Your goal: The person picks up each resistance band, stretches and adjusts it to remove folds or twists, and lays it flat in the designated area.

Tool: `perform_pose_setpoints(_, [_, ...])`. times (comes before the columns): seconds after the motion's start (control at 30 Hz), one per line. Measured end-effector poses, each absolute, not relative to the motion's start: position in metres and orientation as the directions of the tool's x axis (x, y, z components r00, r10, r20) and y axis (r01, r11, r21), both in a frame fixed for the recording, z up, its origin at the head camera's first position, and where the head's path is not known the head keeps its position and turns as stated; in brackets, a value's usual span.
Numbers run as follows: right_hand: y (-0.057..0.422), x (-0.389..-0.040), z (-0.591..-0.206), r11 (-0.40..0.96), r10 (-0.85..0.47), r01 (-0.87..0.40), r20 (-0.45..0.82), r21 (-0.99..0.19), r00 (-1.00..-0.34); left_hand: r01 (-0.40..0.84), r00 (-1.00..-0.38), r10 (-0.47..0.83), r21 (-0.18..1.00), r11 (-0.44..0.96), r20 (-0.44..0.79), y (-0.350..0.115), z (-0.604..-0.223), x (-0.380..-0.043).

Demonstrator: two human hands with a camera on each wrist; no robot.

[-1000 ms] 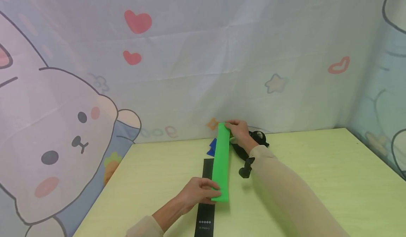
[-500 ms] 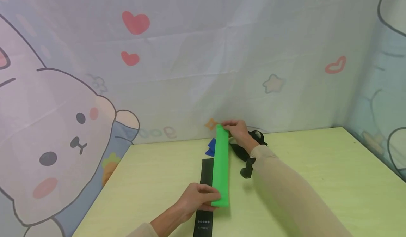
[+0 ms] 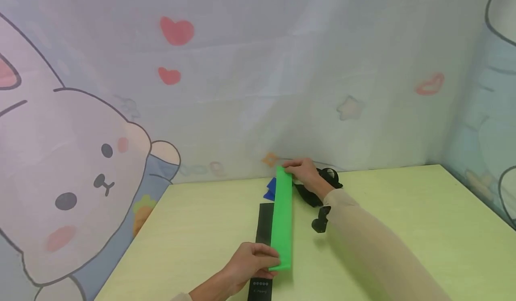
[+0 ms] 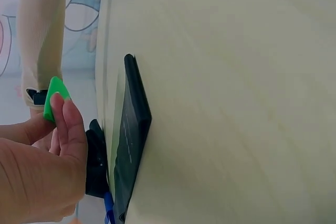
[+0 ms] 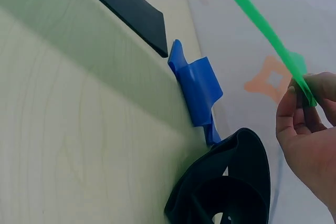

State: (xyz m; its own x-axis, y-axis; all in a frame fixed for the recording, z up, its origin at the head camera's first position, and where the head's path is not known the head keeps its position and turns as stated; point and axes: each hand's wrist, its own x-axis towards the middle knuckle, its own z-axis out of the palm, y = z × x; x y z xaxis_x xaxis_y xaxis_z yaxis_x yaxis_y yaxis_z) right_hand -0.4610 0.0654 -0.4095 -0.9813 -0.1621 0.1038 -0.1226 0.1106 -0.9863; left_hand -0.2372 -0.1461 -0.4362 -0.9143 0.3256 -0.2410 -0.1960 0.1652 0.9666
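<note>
A flat green resistance band [image 3: 283, 220] is stretched lengthwise above the table, held at both ends. My left hand [image 3: 253, 261] pinches its near end between thumb and fingers. At the far end, my right hand [image 3: 305, 172] grips the band with thumb and fingertips; the right wrist view shows this pinch on the green strip [image 5: 262, 27] too. Beneath and slightly left lies a black resistance band [image 3: 264, 222] with printed dots and small lettering, partly hidden by my left hand. A crumpled blue band [image 5: 200, 90] sits on the table beyond the black one.
A curled black band-like item [image 5: 252, 156] lies at the back of the table, below my right hand and partly hidden by it in the head view. Behind the pale yellow table [image 3: 423, 220] hangs a printed cloth [image 3: 250, 68] with a cartoon rabbit.
Both hands have come down and a little nearer with the green band between them, the left hand more than the right. The bands on the table have stayed put.
</note>
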Motion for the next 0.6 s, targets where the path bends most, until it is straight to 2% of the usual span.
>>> perform_pose_setpoints(0.33, [0.072,-0.454,-0.419,0.116,-0.21,-0.129,0.103,-0.985,-0.972,-0.275,-0.898,0.308,0.947,0.165,-0.314,-0.146,-0.441,-0.229])
perform_pose_setpoints(0.6, [0.065,-0.453,-0.424,0.21,-0.239,-0.164,0.112,-0.964,-0.964,-0.299,-0.892,0.287,0.932,0.204,-0.349,-0.153,-0.439,-0.221])
